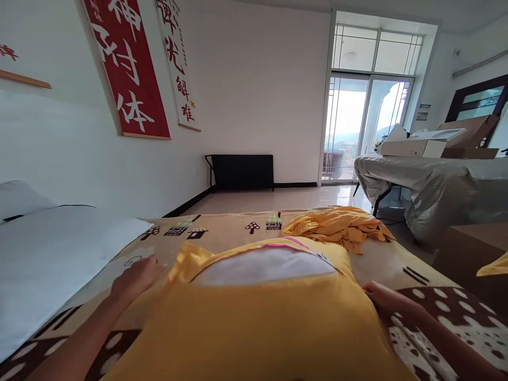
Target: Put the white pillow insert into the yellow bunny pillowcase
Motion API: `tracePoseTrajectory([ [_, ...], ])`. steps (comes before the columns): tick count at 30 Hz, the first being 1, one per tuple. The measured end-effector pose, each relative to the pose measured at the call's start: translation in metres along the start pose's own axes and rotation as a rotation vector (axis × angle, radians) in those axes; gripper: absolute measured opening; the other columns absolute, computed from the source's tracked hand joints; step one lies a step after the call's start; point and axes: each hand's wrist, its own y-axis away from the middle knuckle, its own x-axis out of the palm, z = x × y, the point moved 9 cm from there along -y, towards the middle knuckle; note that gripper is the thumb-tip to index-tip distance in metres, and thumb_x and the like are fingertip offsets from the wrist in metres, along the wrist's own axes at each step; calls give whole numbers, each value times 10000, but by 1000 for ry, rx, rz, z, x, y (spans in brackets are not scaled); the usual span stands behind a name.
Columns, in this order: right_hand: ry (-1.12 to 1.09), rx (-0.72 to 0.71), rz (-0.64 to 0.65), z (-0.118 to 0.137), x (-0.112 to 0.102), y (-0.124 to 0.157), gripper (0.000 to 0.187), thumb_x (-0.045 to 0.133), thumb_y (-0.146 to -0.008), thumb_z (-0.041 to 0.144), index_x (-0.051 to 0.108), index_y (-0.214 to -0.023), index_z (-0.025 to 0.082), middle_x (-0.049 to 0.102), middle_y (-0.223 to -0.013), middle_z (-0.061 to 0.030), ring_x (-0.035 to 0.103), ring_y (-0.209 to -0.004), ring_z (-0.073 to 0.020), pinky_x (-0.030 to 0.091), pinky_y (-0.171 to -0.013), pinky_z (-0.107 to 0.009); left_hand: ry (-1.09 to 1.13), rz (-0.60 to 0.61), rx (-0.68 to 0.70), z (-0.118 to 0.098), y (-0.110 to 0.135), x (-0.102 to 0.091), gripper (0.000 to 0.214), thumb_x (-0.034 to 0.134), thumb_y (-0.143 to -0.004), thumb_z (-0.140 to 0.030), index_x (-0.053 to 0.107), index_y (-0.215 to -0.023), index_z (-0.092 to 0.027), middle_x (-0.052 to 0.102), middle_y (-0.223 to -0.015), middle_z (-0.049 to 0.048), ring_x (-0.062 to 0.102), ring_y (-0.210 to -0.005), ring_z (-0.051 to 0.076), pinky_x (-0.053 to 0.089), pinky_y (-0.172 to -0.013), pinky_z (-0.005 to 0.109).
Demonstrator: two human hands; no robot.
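A pillow in a yellow case (262,323) lies on the bed in front of me, its white inner pillow (262,267) showing at the far open end. My left hand (137,278) is at the case's left far corner, fingers curled on the fabric edge. My right hand (383,296) is at the case's right edge, fingers tucked against it and partly hidden.
The bed has a tan and brown patterned sheet (222,227). A crumpled yellow cloth (337,225) lies at its far end. A white pillow (51,254) is at the left. A covered table (436,185) with cardboard boxes (468,137) stands at the right, by a glass door (361,127).
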Motion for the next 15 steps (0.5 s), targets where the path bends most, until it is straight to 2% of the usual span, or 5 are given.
tracePoseTrajectory([
  [2,220,-143,-88,27,-8,-3,185,596,-672,371,630,-576,216,662,-637,-38,612,-650,-251,483,-643,-369,87,-36,125,-43,9,-6,324,493,-737,-585,601,-732,-280,709,-804,12,648,-842,342,492,-707,447],
  [5,346,-512,-204,118,-9,14,291,442,-849,380,653,-967,219,669,-1064,-90,613,-969,-251,455,-863,-389,247,182,375,-126,36,1,471,397,-828,-613,634,-1019,-253,678,-1122,17,631,-936,241,487,-846,353],
  [8,374,-806,-21,193,35,38,367,380,-931,422,580,-1175,234,605,-1234,-84,544,-1133,-214,397,-970,-356,185,396,667,-190,69,24,502,368,-877,-571,584,-1205,-259,584,-1300,34,533,-1161,238,405,-992,334],
  [11,512,-847,145,203,93,39,374,356,-949,457,632,-1059,229,672,-1069,-68,588,-1001,-198,414,-899,-326,188,523,772,-199,80,67,476,334,-907,-529,614,-1166,-245,637,-1199,40,563,-1096,223,411,-963,313],
  [15,615,-750,220,166,138,23,451,289,-974,451,634,-835,196,676,-844,-46,590,-793,-160,407,-746,-271,295,554,688,-171,74,117,483,290,-927,-499,658,-1040,-206,675,-1037,45,594,-955,198,429,-873,281],
])
